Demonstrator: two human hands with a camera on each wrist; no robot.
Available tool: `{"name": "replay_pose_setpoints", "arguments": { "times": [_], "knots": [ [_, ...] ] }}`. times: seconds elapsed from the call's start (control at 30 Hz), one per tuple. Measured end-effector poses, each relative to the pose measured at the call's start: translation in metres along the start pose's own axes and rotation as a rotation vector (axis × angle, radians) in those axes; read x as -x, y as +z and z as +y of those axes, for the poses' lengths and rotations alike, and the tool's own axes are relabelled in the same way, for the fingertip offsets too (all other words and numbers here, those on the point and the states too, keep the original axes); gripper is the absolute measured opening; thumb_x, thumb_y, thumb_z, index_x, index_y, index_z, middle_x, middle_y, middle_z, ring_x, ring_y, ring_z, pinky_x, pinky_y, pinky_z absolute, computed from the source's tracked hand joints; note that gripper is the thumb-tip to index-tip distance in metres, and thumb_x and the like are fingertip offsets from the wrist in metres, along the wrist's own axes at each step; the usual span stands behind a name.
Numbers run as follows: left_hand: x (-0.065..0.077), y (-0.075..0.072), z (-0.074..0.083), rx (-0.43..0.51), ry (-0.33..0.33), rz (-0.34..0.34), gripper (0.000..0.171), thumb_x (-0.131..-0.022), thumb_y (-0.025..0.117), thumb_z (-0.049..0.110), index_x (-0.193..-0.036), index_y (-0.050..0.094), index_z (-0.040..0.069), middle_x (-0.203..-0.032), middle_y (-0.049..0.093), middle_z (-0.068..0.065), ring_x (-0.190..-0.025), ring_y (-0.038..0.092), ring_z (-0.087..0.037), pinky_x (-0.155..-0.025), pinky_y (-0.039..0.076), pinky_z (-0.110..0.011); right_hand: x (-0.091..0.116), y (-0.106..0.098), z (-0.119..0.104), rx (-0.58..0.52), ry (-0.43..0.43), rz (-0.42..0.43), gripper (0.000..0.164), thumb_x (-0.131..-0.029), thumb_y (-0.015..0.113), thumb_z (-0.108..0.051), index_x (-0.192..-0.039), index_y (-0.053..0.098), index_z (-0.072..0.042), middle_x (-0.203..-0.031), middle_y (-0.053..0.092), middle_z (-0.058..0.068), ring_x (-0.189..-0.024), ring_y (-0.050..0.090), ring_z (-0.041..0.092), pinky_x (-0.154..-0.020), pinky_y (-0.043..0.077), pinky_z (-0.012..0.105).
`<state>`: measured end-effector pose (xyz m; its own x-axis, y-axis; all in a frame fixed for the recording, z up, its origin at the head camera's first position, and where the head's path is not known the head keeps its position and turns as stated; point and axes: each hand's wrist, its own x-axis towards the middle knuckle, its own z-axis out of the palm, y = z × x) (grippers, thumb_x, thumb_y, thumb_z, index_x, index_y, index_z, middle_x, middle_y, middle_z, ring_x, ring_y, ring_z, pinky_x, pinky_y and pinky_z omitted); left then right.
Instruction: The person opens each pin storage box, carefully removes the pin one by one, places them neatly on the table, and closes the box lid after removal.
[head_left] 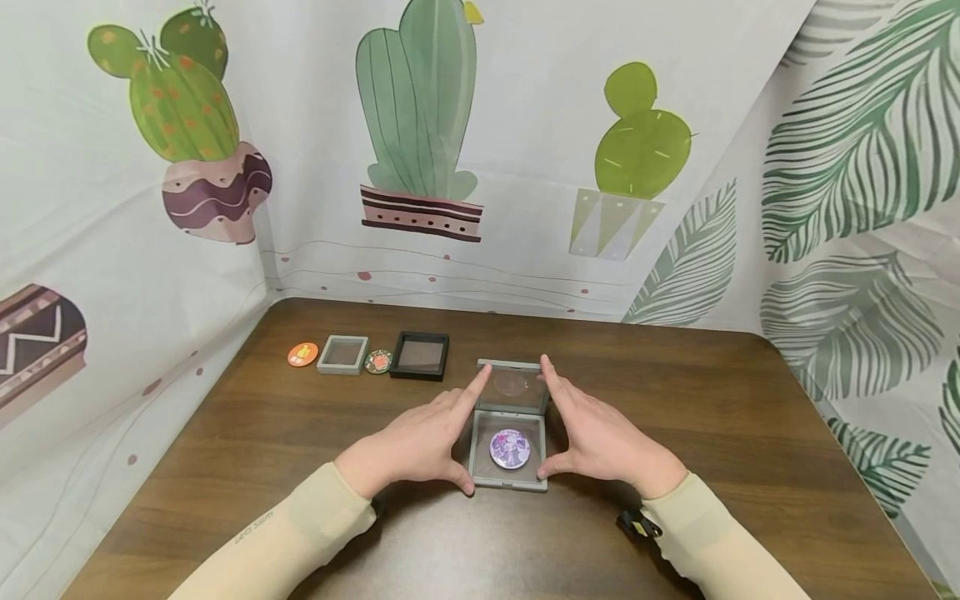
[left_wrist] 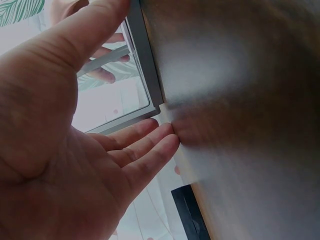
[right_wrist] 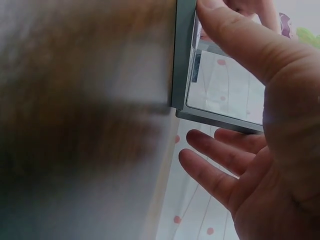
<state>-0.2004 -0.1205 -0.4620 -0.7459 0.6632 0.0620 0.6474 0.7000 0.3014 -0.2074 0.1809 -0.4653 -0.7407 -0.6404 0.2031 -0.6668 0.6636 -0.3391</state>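
A grey hinged display case [head_left: 508,485] with clear film stands unfolded on the table, its lid [head_left: 513,408] raised at the back. On the film of its lower half lies a round purple-and-white badge [head_left: 510,449]. My left hand [head_left: 420,442] is at the left side, index fingertip at the lid's upper left corner and thumb by the front left corner. Mirroring it, my right hand [head_left: 603,437] has its index finger at the lid's upper right corner and its thumb on the right edge of the base. Both wrist views show straight, spread fingers beside the grey frame [left_wrist: 146,60].
Toward the back left lie an orange round badge [head_left: 303,354], a light grey square case [head_left: 342,372], a dark patterned round badge [head_left: 378,361] and a black square case [head_left: 419,374]. A cactus-print cloth [head_left: 525,167] hangs behind the brown wooden table [head_left: 712,400].
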Motion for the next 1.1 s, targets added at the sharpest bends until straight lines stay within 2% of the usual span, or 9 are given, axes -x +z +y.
{"name": "replay_pose_setpoints", "arguments": {
  "times": [0.33, 0.53, 1.1],
  "knots": [
    [0.0003, 0.001, -0.0001, 0.004, 0.014, 0.01, 0.154, -0.05, 0.082, 0.073, -0.155, -0.021, 0.025, -0.138, 0.048, -0.013, -0.125, 0.046, -0.023, -0.09, 0.049, -0.042, 0.0011, -0.0009, -0.0027, 0.01, -0.017, 0.005, 0.157, -0.048, 0.082, -0.074, -0.156, -0.017, -0.016, -0.156, 0.031, 0.012, -0.137, 0.034, 0.02, -0.104, 0.039, 0.043],
    [0.0001, 0.0003, 0.0009, -0.001, 0.003, 0.0, 0.154, -0.05, 0.082, 0.072, -0.155, -0.021, 0.025, -0.139, 0.047, -0.012, -0.127, 0.044, -0.022, -0.092, 0.048, -0.042, 0.0027, -0.0006, -0.0037, 0.038, -0.021, 0.014, 0.162, -0.042, 0.083, -0.074, -0.156, -0.016, -0.015, -0.159, 0.024, 0.009, -0.139, 0.03, 0.019, -0.105, 0.037, 0.042],
    [0.0002, -0.0016, 0.0026, -0.006, 0.005, -0.013, 0.153, -0.051, 0.083, 0.07, -0.156, -0.018, 0.023, -0.141, 0.045, -0.012, -0.127, 0.044, -0.022, -0.091, 0.048, -0.041, 0.0021, 0.0, -0.0052, 0.039, -0.002, -0.004, 0.161, -0.043, 0.084, -0.074, -0.156, -0.017, -0.017, -0.161, 0.016, 0.006, -0.14, 0.028, 0.022, -0.105, 0.037, 0.044]
  ]
}}
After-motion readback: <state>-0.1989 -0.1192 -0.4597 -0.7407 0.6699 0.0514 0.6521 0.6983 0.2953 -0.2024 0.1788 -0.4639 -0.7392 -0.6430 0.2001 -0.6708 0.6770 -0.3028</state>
